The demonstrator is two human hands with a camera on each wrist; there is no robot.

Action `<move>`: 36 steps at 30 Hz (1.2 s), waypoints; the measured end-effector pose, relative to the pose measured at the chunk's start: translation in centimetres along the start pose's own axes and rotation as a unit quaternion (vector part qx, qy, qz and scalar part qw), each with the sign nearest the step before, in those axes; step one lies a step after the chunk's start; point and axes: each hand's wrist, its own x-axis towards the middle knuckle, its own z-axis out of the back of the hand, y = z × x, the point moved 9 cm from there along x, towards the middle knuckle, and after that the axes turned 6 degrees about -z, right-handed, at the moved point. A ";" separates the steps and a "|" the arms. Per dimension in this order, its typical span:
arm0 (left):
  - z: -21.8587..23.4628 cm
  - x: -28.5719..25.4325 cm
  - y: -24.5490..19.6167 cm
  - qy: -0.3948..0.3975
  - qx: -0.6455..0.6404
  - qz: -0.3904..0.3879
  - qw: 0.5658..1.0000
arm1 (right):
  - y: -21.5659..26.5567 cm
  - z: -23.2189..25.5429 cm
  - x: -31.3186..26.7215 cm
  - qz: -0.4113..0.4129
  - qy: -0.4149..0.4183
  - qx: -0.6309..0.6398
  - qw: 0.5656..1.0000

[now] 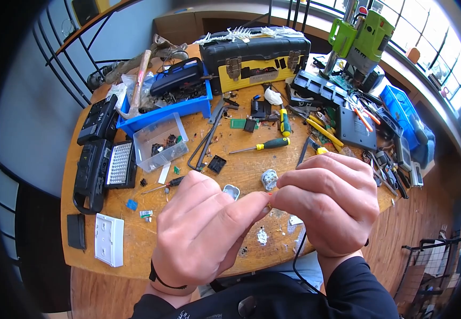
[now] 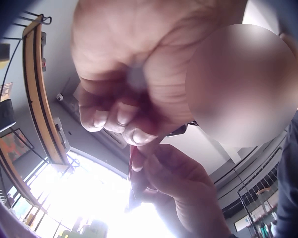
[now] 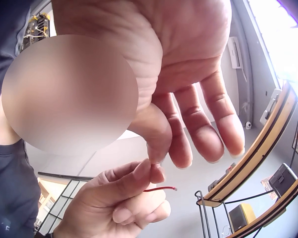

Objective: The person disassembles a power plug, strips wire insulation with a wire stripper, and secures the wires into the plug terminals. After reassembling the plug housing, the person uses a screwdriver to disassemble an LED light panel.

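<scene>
Over the tabletop (image 1: pixel 243 170), both hands (image 1: pixel 201 228) (image 1: pixel 329 204) pinch red wire (image 3: pixel 161 189).

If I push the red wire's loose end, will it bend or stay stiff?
The red wire looks thin, so it should be light and probably bend easily. Its loose end juts out in a gentle curve, so it may hold some shape rather than hang limp.
</scene>
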 end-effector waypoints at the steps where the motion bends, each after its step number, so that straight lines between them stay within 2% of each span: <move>1: 0.1 0.0 -0.2 -0.007 0.019 -0.010 1.000 | 0.0 0.0 0.0 -0.001 -0.001 -0.001 1.000; 4: -0.2 -0.1 -0.4 0.011 0.057 -0.033 0.998 | -0.4 -0.1 -0.1 -0.016 -0.002 0.005 1.000; 6: -0.5 0.0 -0.5 0.026 0.066 -0.033 0.997 | -0.8 -0.8 -0.1 -0.038 0.054 0.009 0.998; 7: -0.7 0.0 -0.5 0.040 0.075 -0.033 0.996 | -0.9 -0.6 -0.1 -0.039 0.054 0.008 0.998; 10: -1.0 -0.1 -0.6 -0.005 0.064 -0.064 0.996 | -1.4 -0.9 -0.4 -0.066 0.099 0.028 0.993; 12: -1.1 -0.1 -0.7 0.002 0.060 -0.056 0.997 | -1.9 -1.4 -0.7 -0.093 0.147 0.064 0.983; 17: -1.3 0.1 -0.8 0.050 0.050 -0.048 0.996 | -2.4 -1.2 -0.7 -0.124 0.136 0.106 0.977; 19: -0.9 0.1 0.3 0.012 -0.003 0.020 1.000 | -2.5 -1.0 -0.5 -0.131 0.118 0.130 0.976; 20: -0.8 0.1 0.3 0.012 -0.003 0.020 1.000 | -2.5 -0.3 -0.1 -0.131 0.074 0.140 0.979; 21: -0.6 -0.2 1.3 -0.008 -0.061 0.080 0.995 | -2.6 0.5 0.1 -0.131 0.029 0.150 0.980; 23: -0.6 -1.1 2.8 -0.021 -0.144 0.193 0.970 | -2.8 0.8 -0.1 -0.131 -0.002 0.129 0.983; 24: -0.6 -1.1 2.8 -0.022 -0.143 0.194 0.970 | -3.0 1.3 -0.2 -0.130 -0.033 0.108 0.985; 25: -0.9 -1.2 3.1 -0.035 -0.198 0.219 0.955 | -2.6 1.5 0.1 -0.112 -0.046 0.106 0.987; 26: -1.1 -1.4 3.4 -0.048 -0.253 0.244 0.935 | -2.6 1.4 0.2 -0.112 -0.045 0.107 0.987; 30: -1.0 -1.5 3.6 -0.037 -0.311 0.283 0.907 | -2.2 1.1 0.3 -0.112 -0.059 0.111 0.986; 32: -1.7 -2.1 3.9 0.034 -0.335 0.357 0.872 | -2.2 0.9 0.4 -0.116 -0.069 0.131 0.982; 33: -1.5 -2.1 3.9 0.033 -0.335 0.357 0.871 | -2.1 0.9 0.4 -0.107 -0.068 0.134 0.983; 35: -2.2 -2.6 3.9 0.060 -0.374 0.384 0.842 | -2.1 1.0 0.4 -0.098 -0.066 0.138 0.983; 36: -2.2 -2.6 4.0 0.059 -0.374 0.385 0.842 | -1.9 0.7 0.4 -0.081 -0.034 0.166 0.982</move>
